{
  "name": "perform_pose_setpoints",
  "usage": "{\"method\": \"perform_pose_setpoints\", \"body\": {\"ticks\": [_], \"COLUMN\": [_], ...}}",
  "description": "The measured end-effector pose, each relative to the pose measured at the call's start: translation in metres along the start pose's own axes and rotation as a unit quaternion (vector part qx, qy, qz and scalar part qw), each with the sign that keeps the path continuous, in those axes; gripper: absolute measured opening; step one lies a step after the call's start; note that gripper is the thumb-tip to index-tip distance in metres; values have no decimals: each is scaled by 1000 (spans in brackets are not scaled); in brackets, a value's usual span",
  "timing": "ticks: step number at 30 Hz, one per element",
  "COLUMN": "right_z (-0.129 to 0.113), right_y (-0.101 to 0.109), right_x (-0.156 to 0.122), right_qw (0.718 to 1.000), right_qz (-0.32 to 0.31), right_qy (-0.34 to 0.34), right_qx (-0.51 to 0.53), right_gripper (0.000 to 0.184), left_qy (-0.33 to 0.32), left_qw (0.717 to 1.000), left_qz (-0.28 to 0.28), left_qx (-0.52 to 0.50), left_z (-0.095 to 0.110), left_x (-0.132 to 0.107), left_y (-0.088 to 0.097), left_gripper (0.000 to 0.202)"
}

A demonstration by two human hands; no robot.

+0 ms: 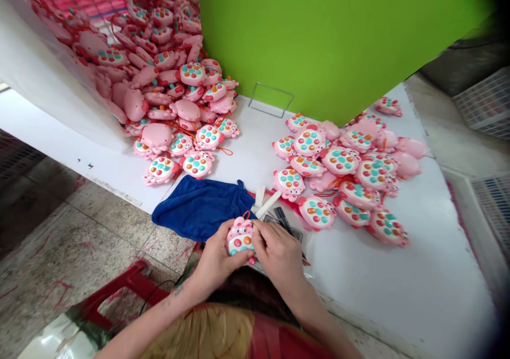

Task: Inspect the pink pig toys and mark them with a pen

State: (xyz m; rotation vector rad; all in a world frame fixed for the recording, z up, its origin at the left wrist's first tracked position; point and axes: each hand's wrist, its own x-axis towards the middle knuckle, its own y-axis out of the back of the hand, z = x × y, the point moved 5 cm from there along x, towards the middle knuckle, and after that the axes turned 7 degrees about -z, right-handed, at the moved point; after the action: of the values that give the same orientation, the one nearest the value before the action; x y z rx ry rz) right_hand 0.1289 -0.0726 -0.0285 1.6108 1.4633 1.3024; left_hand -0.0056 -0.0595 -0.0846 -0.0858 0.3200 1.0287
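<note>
A pink animal-shaped toy point(239, 240) with coloured round buttons and an orange cord loop is held close to my body at the table's front edge. My left hand point(218, 255) wraps round its left side, the thumb across its lower face. At its upper right, the fingers of my right hand point(279, 248) are pinched together against the toy; whether they hold anything small is hidden. Just beyond lies a crumpled blue cloth point(203, 205). By my right hand are a black pen point(282, 218) and a white stick-like tool point(268, 204).
A large heap of the same pink toys point(159, 72) spreads at the back left beside a white sheet point(51, 77). Another pile of toys point(342, 162) lies to the right. A green panel point(319, 40) with a wire handle stands behind. A red stool point(119, 290) is below left.
</note>
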Motion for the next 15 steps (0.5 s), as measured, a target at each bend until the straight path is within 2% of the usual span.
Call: {"method": "perform_pose_setpoints", "body": {"ticks": [7, 15], "right_z": [2, -1], "right_y": [3, 4], "right_x": [0, 0], "right_qw": [999, 1000], "right_qz": [-4, 2], "right_qy": [-7, 1], "right_qx": [42, 6], "right_gripper": [21, 21], "left_qy": [-3, -11], "left_qw": [1000, 1000], "left_qz": [-8, -2], "left_qx": [-3, 9], "left_z": [2, 1], "left_x": [-1, -1], "left_y": [-1, 0], "left_gripper": [66, 66]}}
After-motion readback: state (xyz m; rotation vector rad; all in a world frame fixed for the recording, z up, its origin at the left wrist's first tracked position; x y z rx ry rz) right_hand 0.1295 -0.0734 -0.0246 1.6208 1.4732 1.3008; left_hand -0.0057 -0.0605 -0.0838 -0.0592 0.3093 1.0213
